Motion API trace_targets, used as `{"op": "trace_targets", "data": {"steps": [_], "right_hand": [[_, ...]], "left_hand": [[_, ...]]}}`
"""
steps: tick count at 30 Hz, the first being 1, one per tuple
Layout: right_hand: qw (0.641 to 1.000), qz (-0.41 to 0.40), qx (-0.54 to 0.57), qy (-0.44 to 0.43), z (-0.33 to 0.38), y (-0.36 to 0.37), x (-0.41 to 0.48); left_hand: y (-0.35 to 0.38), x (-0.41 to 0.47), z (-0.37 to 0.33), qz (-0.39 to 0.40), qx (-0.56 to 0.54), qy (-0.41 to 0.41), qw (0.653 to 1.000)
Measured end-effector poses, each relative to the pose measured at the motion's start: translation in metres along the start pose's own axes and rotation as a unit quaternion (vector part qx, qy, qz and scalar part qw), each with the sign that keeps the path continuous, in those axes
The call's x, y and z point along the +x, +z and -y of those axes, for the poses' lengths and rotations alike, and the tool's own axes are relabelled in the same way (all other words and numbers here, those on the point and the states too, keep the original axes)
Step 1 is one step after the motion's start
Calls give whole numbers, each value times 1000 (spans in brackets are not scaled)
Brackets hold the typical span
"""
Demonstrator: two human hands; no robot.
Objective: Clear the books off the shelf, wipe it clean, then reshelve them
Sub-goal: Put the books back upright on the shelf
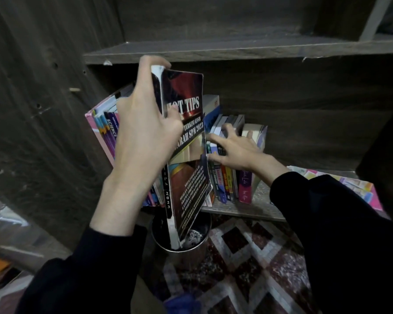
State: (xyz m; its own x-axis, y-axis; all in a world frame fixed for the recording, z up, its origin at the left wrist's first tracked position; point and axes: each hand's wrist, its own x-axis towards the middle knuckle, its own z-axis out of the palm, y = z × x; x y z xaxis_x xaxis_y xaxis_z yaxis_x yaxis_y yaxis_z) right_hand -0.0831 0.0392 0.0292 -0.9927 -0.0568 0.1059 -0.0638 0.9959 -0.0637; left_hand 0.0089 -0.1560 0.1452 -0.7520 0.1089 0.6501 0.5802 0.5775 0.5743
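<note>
At the left of the frame a bunch of leaning books [107,130], pink and purple spines, slumps against the side wall of the shelf [261,200]. Just right of them, the left hand [143,132] has its grip clamped on the Hot Tips book [188,173], fingers over the top of the spine and thumb on the cover. The book is held upright in front of the shelf, over a metal can [186,252] on the floor.

Right of centre, the right hand [234,148] has its grip apart and clamped on nothing, its fingers splayed over the tops of a row of paperbacks [225,184]. A flat pile [354,186] lies at the shelf's right end.

I can't tell whether the book is coming out or going in. Either way I'd keep that splayed hand bracing the row so it doesn't topple into the gap. I'd also move the book straight, spine vertical, clear of the can.
</note>
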Motion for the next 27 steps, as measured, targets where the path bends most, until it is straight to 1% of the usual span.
{"op": "trace_targets", "data": {"steps": [2,5,7,9,10,14,16,18,20,25,27], "right_hand": [[999,-28,-17,-9,0,5,-2],[991,-115,-64,-29,-7,13,-14],[987,-154,-32,13,-11,15,-25],[987,-137,46,74,-10,16,-34],[986,-120,72,87,-8,17,-36],[985,-83,138,59,-1,14,-34],[986,-53,152,45,0,13,-30],[980,-57,182,52,1,11,-27],[971,-85,207,79,-2,11,-29],[964,-177,168,106,-23,29,-51],[947,-227,187,129,-40,37,-63]], "left_hand": [[1,1,3,-9,1,3,1000],[1,2,5,-12,3,-3,1000],[1,2,6,-11,-2,-9,1000],[2,1,5,-7,-4,-12,1000],[3,1,4,-6,-6,-13,1000],[4,-3,-1,5,-11,-15,1000],[5,-5,-2,3,-11,-14,1000],[6,-6,0,-1,-5,-15,1000],[8,-5,4,-13,-4,-17,1000],[17,-7,4,-22,-45,-25,998],[20,-9,0,-33,-51,-13,998]]}}
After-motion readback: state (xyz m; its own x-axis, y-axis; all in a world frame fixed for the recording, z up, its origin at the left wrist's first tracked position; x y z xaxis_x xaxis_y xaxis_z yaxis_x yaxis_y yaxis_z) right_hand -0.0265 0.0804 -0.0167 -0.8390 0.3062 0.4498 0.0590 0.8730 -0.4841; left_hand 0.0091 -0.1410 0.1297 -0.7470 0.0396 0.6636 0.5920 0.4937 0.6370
